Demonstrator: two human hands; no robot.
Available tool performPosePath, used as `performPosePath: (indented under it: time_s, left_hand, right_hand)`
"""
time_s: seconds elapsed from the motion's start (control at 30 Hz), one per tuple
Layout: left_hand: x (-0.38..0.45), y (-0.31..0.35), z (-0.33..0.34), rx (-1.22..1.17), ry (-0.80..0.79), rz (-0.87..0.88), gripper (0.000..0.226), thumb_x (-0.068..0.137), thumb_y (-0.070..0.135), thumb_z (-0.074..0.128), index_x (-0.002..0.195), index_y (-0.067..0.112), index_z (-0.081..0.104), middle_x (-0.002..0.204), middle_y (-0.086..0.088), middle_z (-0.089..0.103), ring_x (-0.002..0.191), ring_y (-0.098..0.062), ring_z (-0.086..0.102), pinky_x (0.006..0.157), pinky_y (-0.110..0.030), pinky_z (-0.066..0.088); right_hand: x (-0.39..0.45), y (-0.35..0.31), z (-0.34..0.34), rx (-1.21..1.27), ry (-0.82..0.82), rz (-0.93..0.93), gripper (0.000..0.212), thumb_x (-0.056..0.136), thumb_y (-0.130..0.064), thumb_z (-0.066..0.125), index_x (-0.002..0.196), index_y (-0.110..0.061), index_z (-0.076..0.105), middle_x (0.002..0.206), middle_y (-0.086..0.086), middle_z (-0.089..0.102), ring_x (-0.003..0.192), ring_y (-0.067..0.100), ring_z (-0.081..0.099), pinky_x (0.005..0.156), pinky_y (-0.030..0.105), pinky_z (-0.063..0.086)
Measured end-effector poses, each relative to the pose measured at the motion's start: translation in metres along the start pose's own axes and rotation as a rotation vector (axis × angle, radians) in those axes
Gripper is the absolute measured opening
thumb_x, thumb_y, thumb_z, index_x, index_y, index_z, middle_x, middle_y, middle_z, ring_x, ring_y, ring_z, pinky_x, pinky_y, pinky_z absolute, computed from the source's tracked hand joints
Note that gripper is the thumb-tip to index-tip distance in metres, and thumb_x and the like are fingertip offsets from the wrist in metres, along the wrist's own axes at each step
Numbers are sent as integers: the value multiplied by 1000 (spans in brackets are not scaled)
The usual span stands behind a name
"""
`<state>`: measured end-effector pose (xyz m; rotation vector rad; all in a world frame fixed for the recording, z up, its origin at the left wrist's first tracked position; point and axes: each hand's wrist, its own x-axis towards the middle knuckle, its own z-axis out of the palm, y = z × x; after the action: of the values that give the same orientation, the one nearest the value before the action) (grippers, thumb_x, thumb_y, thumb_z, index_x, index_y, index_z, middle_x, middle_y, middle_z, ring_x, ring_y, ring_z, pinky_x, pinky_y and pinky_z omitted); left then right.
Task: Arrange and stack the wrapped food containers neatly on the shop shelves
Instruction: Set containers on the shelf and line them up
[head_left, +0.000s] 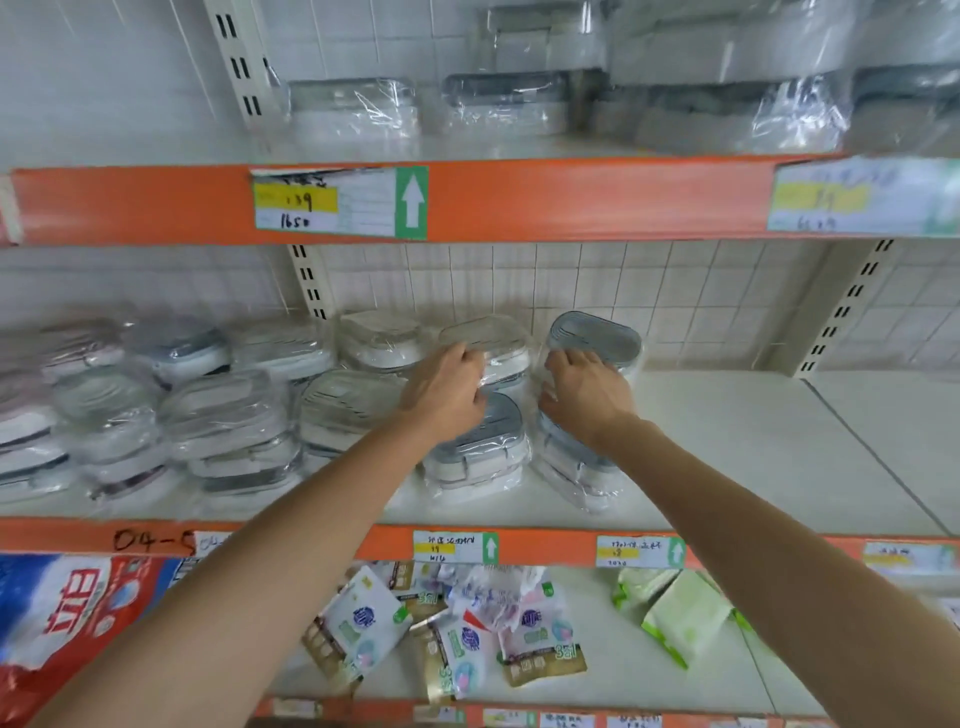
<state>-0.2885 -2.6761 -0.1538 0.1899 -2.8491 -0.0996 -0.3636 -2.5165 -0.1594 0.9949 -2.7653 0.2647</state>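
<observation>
Plastic-wrapped clear-lidded container (485, 345) sits atop the middle shelf (727, 441) stack, left hand (447, 387) curled around it; right hand (584, 387) grips the grey-lidded wrapped container (597, 335) alongside, probably squaring both piles up.

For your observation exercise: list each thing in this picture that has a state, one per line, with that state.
Left hand: gripping a wrapped container.
Right hand: gripping a tilted grey-lidded container.
Middle shelf: crowded at left, bare at right.
Packets on the lower shelf: scattered loosely.
</observation>
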Motion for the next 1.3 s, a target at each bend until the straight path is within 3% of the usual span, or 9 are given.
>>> performPosePath:
  time_s: [0.2, 0.3, 0.4, 0.6, 0.77, 0.9, 1.03, 1.17, 1.3]
  left_hand:
    - [-58, 4, -46, -119, -441, 62, 9, 89, 13, 58, 97, 10, 56, 106, -4, 53, 94, -19, 55, 75, -27, 44]
    - [-83, 9, -74, -137, -568, 72, 19, 89, 11, 58, 108, 7, 58, 114, -7, 55, 104, -20, 53, 76, -19, 34]
    - [-102, 16, -108, -122, -621, 71, 21, 89, 15, 58, 109, 8, 59, 116, -8, 57, 106, -22, 54, 87, -28, 43]
    - [-118, 32, -200, -162, -599, 83, 19, 89, 17, 58, 106, 11, 64, 111, -6, 63, 102, -23, 59, 85, -32, 48]
    - [-105, 37, -274, -130, -426, 152, 11, 86, 12, 57, 90, 9, 67, 93, -2, 67, 79, -11, 52, 69, -23, 38]
    - [-82, 31, -318, -140, -224, 135, 13, 85, 16, 58, 93, 12, 68, 97, -3, 64, 91, -18, 58, 81, -28, 46]
    - [-61, 17, -334, -145, -104, 107, 21, 88, 21, 59, 106, 10, 63, 102, -3, 57, 99, -21, 55, 85, -29, 43]
    - [-37, -6, -327, -99, -138, 57, 30, 90, 23, 58, 116, 8, 59, 114, -7, 56, 106, -21, 54, 88, -29, 43]
    - [7, -28, -326, -52, -201, -27, 39, 91, 26, 58, 125, 5, 55, 124, -10, 55, 114, -25, 52, 95, -31, 42]
  right_hand:
    - [-56, -37, -40, 35, -280, 8, 41, 91, -22, 50, 128, -8, 41, 129, 11, 49, 118, 30, 48, 87, 38, 42]
    - [-83, -51, -65, 36, -375, 0, 43, 90, -24, 52, 130, -10, 40, 129, 10, 49, 119, 29, 48, 88, 38, 43]
    - [-103, -63, -98, 38, -423, -41, 41, 90, -26, 53, 127, -11, 43, 128, 10, 50, 119, 29, 48, 90, 39, 44]
    - [-125, -84, -183, 89, -523, -204, 45, 92, -27, 54, 132, -10, 41, 125, 10, 53, 115, 28, 53, 89, 35, 45]
    - [-121, -96, -261, 71, -383, -251, 40, 91, -24, 56, 127, -10, 47, 124, 10, 55, 111, 27, 55, 88, 34, 46]
    - [-99, -98, -309, 42, -277, -263, 41, 90, -24, 56, 129, -12, 48, 121, 9, 55, 110, 27, 54, 87, 32, 43]
    - [-64, -96, -329, 0, -212, -258, 43, 90, -27, 57, 130, -15, 47, 126, 5, 51, 113, 24, 53, 86, 30, 41]
    - [-19, -88, -325, -42, -190, -257, 46, 92, -31, 54, 134, -15, 44, 131, 5, 48, 121, 23, 48, 95, 33, 43]
    - [27, -72, -324, -146, -151, -244, 50, 93, -37, 50, 137, -16, 41, 138, 5, 43, 128, 24, 39, 102, 36, 34]
